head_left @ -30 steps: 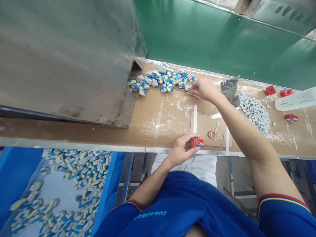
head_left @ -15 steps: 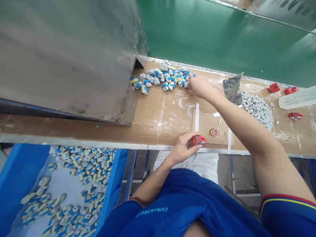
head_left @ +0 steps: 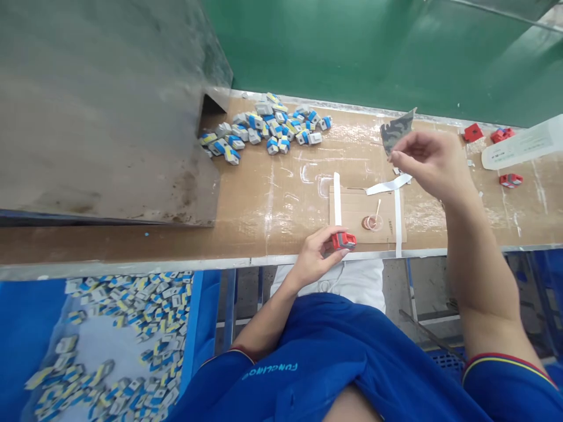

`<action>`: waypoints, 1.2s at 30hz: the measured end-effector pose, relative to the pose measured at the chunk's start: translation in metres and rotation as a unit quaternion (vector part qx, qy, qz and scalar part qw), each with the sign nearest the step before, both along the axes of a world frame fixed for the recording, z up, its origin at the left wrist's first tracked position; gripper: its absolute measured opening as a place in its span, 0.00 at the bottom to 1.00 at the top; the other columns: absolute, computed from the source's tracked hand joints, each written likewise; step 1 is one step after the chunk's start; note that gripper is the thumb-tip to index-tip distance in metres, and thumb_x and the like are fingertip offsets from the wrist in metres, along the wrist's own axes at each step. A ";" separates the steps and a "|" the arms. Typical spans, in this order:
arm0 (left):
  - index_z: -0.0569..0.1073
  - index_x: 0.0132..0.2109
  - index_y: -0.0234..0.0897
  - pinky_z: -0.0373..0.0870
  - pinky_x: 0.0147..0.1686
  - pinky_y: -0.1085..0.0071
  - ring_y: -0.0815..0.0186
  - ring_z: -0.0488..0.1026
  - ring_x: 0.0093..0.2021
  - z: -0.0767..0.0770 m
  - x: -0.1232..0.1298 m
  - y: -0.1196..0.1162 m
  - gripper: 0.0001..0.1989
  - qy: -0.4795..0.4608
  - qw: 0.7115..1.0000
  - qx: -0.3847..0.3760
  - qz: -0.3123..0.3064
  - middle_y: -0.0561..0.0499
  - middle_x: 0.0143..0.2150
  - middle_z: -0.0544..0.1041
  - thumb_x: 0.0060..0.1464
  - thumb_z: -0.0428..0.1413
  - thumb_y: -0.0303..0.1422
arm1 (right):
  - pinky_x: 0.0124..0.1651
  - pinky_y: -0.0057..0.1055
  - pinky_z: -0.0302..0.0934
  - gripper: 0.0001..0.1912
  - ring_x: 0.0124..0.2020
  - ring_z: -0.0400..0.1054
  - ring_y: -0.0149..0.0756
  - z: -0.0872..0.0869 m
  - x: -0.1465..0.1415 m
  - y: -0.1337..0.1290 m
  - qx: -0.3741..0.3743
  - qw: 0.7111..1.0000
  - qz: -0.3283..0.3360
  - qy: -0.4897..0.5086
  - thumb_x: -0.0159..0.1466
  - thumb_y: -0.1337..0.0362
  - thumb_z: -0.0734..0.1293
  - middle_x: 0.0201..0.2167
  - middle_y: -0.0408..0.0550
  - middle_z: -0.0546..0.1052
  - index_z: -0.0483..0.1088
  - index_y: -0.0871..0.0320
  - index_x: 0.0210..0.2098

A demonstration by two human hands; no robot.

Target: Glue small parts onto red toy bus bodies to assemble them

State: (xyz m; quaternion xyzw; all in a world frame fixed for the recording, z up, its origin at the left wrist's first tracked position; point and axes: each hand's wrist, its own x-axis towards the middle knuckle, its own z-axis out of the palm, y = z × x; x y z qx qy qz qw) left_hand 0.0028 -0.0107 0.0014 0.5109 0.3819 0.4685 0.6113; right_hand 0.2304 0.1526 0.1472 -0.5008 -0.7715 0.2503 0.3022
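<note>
Red-and-grey plastic block (head_left: 343,240) held firm in left hand (head_left: 314,258), lower centre, at bench edge. Right hand (head_left: 433,164) raised, right of centre, narrow pinch, contents cannot tell, just beside camouflage scrap (head_left: 396,132). Cardboard sheet (head_left: 352,214) under block's far side; blue-and-grey blocks (head_left: 264,126) heaped upper left.

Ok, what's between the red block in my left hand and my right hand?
In the head view, a cardboard sheet lies there, with a small clear cup holding a cotton swab.

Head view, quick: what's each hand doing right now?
Left hand: closed, holding a red and grey block.
Right hand: raised, partly open, fingers curled, nothing visible in them.
</note>
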 end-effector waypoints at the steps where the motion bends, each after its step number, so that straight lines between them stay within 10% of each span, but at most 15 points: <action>1: 0.77 0.58 0.36 0.81 0.51 0.65 0.61 0.82 0.49 -0.001 0.000 0.000 0.21 0.001 1.000 0.002 0.000 0.41 0.49 0.82 0.62 0.65 0.39 | 0.34 0.37 0.71 0.03 0.30 0.74 0.35 -0.002 0.010 -0.018 0.014 0.999 -0.022 0.021 0.63 0.61 0.74 0.29 0.42 0.80 0.77 0.52 0.33; 6: 0.76 0.58 0.37 0.81 0.51 0.68 0.63 0.83 0.48 -0.002 0.000 0.002 0.21 -0.016 1.000 -0.006 0.004 0.43 0.50 0.82 0.61 0.66 0.37 | 0.36 0.35 0.72 0.04 0.31 0.76 0.35 -0.033 0.033 -0.085 0.024 0.994 -0.082 0.064 0.65 0.60 0.75 0.32 0.42 0.82 0.77 0.51 0.36; 13: 0.77 0.58 0.37 0.81 0.51 0.71 0.64 0.83 0.49 -0.001 0.000 0.001 0.20 -0.017 1.000 -0.014 0.013 0.44 0.51 0.82 0.60 0.67 0.35 | 0.38 0.34 0.71 0.02 0.33 0.76 0.35 -0.077 0.030 -0.105 -0.025 0.994 -0.064 0.081 0.67 0.62 0.73 0.33 0.44 0.83 0.78 0.52 0.36; 21: 0.77 0.58 0.38 0.81 0.51 0.71 0.64 0.83 0.48 0.000 -0.001 0.001 0.20 -0.011 1.000 -0.013 0.009 0.44 0.50 0.81 0.61 0.66 0.34 | 0.48 0.40 0.75 0.22 0.40 0.79 0.38 -0.061 0.050 -0.109 -0.085 0.996 -0.025 0.001 0.68 0.60 0.72 0.46 0.49 0.84 0.74 0.50 0.61; 25: 0.77 0.58 0.38 0.80 0.50 0.72 0.65 0.83 0.48 0.001 -0.002 0.001 0.19 -0.009 1.000 -0.012 0.004 0.45 0.49 0.81 0.61 0.66 0.34 | 0.47 0.39 0.76 0.14 0.41 0.81 0.39 -0.050 0.066 -0.106 -0.132 0.990 -0.048 0.012 0.68 0.58 0.72 0.42 0.48 0.86 0.78 0.51 0.52; 33: 0.77 0.58 0.38 0.79 0.50 0.69 0.63 0.82 0.48 0.002 -0.004 0.002 0.19 0.024 1.000 -0.005 0.003 0.43 0.51 0.81 0.61 0.65 0.36 | 0.36 0.37 0.72 0.12 0.30 0.77 0.38 -0.054 0.071 -0.035 -0.015 0.992 -0.122 -0.033 0.73 0.58 0.62 0.29 0.46 0.82 0.78 0.51 0.43; 36: 0.77 0.58 0.37 0.79 0.51 0.68 0.62 0.82 0.49 0.002 -0.004 0.002 0.19 0.027 1.000 -0.016 0.002 0.42 0.51 0.81 0.61 0.65 0.36 | 0.51 0.47 0.74 0.13 0.46 0.78 0.46 -0.075 0.068 0.028 0.060 0.987 -0.098 -0.114 0.71 0.61 0.62 0.46 0.53 0.83 0.76 0.52 0.50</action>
